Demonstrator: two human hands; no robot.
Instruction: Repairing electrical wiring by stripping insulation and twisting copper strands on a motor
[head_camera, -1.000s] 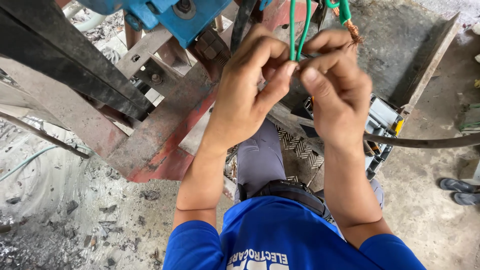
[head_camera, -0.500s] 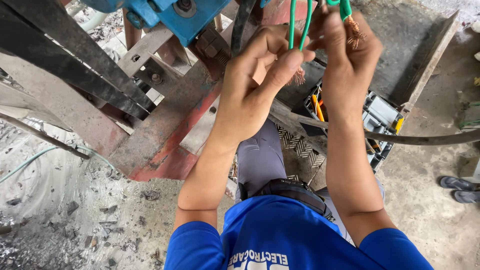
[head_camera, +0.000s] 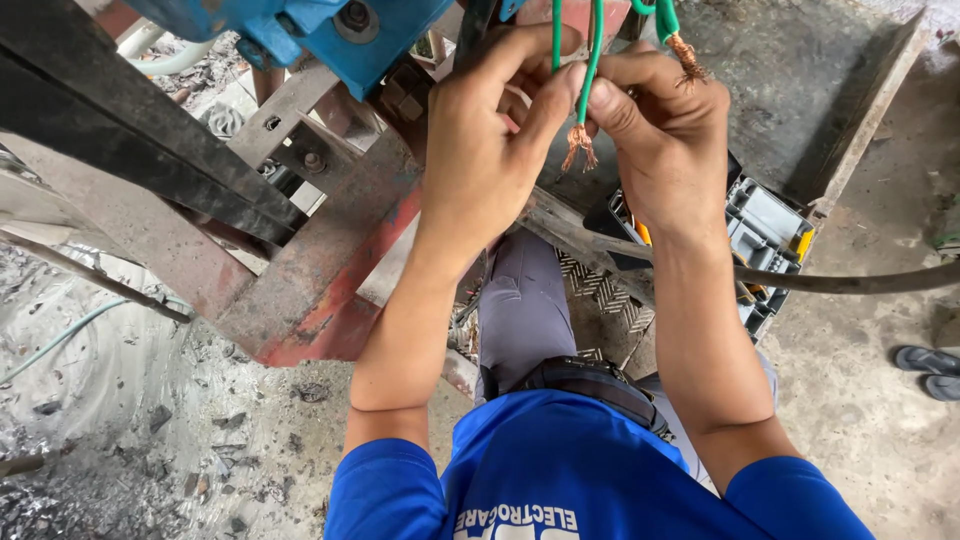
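Two thin green wires (head_camera: 592, 60) hang down from above between my raised hands. My left hand (head_camera: 480, 150) pinches them between thumb and fingers. My right hand (head_camera: 665, 140) presses its thumb against the same wires from the other side. A frayed bare copper end (head_camera: 579, 148) sticks out just below both thumbs. A second green wire with a frayed copper tip (head_camera: 686, 55) curls over the top of my right hand's fingers.
A blue machine housing (head_camera: 340, 30) is above left on a rusty red steel frame (head_camera: 320, 270) with a black beam (head_camera: 120, 130). A grey open tool case (head_camera: 775, 225) and a black cable (head_camera: 860, 284) lie right. Rubble covers the ground at the left; a sandal (head_camera: 925, 358) is at the far right.
My hands shifted slightly upward along the green wires. A frayed copper end now hangs free below my thumbs, where before my fingers covered it.
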